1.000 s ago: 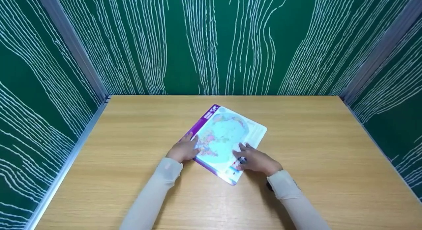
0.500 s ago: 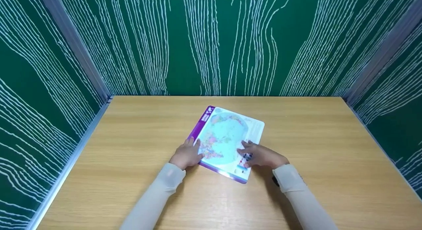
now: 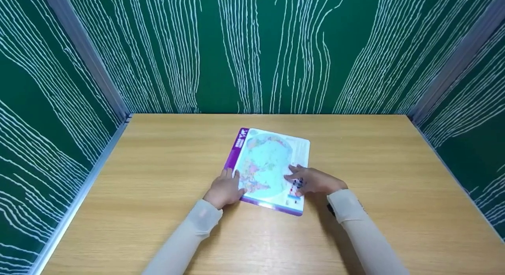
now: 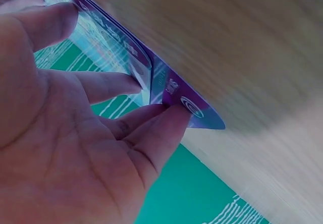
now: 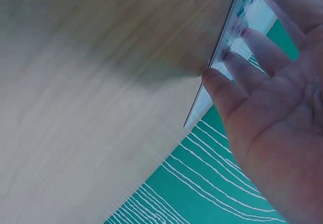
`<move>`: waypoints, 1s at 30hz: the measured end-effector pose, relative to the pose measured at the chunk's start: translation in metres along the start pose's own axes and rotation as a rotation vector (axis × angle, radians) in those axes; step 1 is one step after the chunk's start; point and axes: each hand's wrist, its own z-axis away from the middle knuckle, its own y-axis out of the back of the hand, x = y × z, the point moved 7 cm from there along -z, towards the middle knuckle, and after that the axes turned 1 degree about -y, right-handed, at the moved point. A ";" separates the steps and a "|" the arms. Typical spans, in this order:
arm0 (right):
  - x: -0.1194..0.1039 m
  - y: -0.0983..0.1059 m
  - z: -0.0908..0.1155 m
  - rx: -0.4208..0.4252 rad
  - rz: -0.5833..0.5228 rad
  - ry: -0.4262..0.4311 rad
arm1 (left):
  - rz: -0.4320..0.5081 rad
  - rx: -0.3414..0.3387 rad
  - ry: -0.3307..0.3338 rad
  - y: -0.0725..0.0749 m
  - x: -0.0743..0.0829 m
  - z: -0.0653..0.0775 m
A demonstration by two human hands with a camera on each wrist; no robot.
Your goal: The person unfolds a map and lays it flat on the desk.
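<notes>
A flat world map board [image 3: 266, 160] with rounded corners and a purple border lies slightly turned on the wooden table. In the head view, my left hand [image 3: 225, 189] rests on its lower left edge with the fingers stretched out. The left wrist view shows those fingertips [image 4: 174, 115] touching the purple border, where a second purple layer juts out beneath. My right hand [image 3: 315, 181] rests on the lower right side, its spread fingers covering part of the printed pictures. Seen from the right wrist, the fingers [image 5: 222, 85] are extended and touch the board's edge and face.
The wooden table [image 3: 158, 148] surrounds the board on all sides. Green walls [image 3: 355, 22] with white wavy lines stand behind and at both sides, joined by grey corner posts [image 3: 85, 50]. A dark band shows at the right wrist.
The map board has turned counterclockwise under both hands, its top moving left and its bottom corner right. My right hand has moved slightly right and up; the left has shifted a little right.
</notes>
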 end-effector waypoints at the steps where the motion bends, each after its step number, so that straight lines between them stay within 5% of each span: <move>1: 0.000 0.000 0.000 0.000 -0.006 -0.003 | 0.000 -0.004 0.005 0.000 0.000 0.001; 30: -0.002 0.002 0.007 -0.009 0.116 0.070 | 0.095 -0.001 -0.008 0.001 0.000 0.004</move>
